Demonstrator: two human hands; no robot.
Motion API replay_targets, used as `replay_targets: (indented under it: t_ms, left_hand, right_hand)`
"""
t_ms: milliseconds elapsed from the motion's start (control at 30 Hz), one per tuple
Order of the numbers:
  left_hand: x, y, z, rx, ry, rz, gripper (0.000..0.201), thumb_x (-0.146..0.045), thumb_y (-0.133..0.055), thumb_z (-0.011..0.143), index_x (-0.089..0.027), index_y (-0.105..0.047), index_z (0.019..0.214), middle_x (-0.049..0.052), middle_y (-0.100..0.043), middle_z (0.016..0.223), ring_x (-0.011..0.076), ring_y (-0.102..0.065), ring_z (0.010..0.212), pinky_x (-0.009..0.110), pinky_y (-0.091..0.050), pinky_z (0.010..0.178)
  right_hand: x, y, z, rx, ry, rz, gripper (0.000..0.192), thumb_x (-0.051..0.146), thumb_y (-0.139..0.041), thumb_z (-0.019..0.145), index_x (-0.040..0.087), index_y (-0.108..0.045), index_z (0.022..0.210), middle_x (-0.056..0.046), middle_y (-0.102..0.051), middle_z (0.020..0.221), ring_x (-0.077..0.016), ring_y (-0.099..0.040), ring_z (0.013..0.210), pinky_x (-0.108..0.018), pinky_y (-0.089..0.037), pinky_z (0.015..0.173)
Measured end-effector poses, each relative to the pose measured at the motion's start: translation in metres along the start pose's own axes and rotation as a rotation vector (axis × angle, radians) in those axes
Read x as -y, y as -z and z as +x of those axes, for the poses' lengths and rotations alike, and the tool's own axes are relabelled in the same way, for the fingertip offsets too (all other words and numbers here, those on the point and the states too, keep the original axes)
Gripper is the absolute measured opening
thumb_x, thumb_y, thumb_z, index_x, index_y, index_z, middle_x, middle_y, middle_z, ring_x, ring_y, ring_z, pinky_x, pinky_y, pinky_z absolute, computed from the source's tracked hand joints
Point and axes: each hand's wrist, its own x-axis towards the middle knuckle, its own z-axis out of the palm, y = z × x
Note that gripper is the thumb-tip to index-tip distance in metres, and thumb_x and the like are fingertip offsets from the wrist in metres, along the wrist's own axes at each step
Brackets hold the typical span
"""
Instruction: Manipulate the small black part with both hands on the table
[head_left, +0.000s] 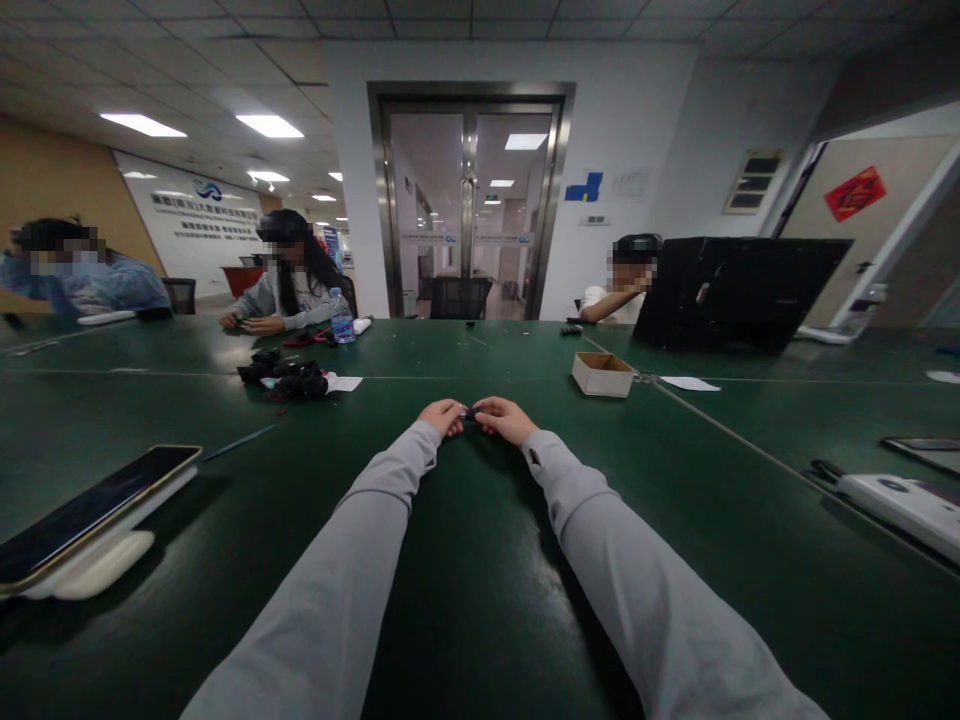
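- A small dark object [468, 414], too tiny to identify, sits between the two hands, pinched from both sides just above the dark green tabletop [480, 560].
- The left hand [443, 415] curls its fingers closed on the object's left end; only a sliver of the object shows past the fingertips.
- The right hand [504, 418] closes its fingers on the right end, knuckles up, the fingertips nearly meeting those of the left.
- Both grey sleeves run back from the object toward the camera, forearms resting on the table.
- Beyond the object and to its right stands a small open cardboard box [602, 373], with a white paper slip [690, 383] further right.
- Beyond the object and to its left lies a heap of black parts [289, 377] beside another white slip.
- Nearer than the object, far left, a dark-screened smartphone [86, 512] leans on a white stand.
- Far right of the object lies a white device [904, 505].
- Three other people sit at the far side of the table, well beyond the object.
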Motion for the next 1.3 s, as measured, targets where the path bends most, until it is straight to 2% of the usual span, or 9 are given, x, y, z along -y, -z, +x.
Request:
replay_targets:
  t_ms: [667,833,1100,1300]
  left_hand:
    - [0.0010,0.0008,-0.0013,-0.040,-0.021,-0.010,0.027,-0.030,-0.040,0.085,-0.014,-0.047,0.065,-0.002,-0.053,0.041,0.0058,-0.045,0.033,0.016,-0.033,0.037]
    - [0.0000,0.0000,-0.0020,-0.030,0.020,-0.024,0.027,-0.032,-0.039,0.085,-0.014,-0.046,0.066,-0.002,-0.053,0.040,0.0064,-0.047,0.033,0.016,-0.034,0.037]
    - [0.0032,0.0010,0.0003,-0.054,0.005,-0.023,0.026,-0.033,-0.041,0.083,-0.013,-0.049,0.068,-0.001,-0.054,0.043,0.0068,-0.047,0.035,0.016,-0.036,0.037]
    - [0.0053,0.0035,0.0000,-0.124,-0.042,-0.036,0.014,-0.026,-0.053,0.076,-0.012,-0.056,0.073,-0.001,-0.055,0.053,0.0059,-0.048,0.043,0.014,-0.038,0.038]
  right_hand:
    - [-0.0002,0.0014,-0.0006,0.016,-0.002,0.023,0.021,0.011,-0.063,0.070,0.014,-0.057,0.090,0.002,-0.059,0.064,-0.0051,-0.052,0.049,-0.016,-0.041,0.046]
    - [-0.0005,0.0014,-0.0008,0.015,-0.001,0.015,0.021,0.010,-0.062,0.071,0.014,-0.057,0.090,0.002,-0.059,0.063,-0.0053,-0.052,0.050,-0.016,-0.041,0.046]
    - [0.0041,-0.0005,-0.0026,-0.001,-0.028,0.026,0.018,0.009,-0.060,0.072,0.013,-0.057,0.090,0.001,-0.060,0.064,-0.0047,-0.050,0.047,-0.016,-0.040,0.046]
    - [0.0032,-0.0002,-0.0019,-0.010,-0.031,0.026,0.018,0.012,-0.063,0.071,0.013,-0.058,0.089,0.001,-0.060,0.064,-0.0051,-0.051,0.047,-0.016,-0.040,0.046]
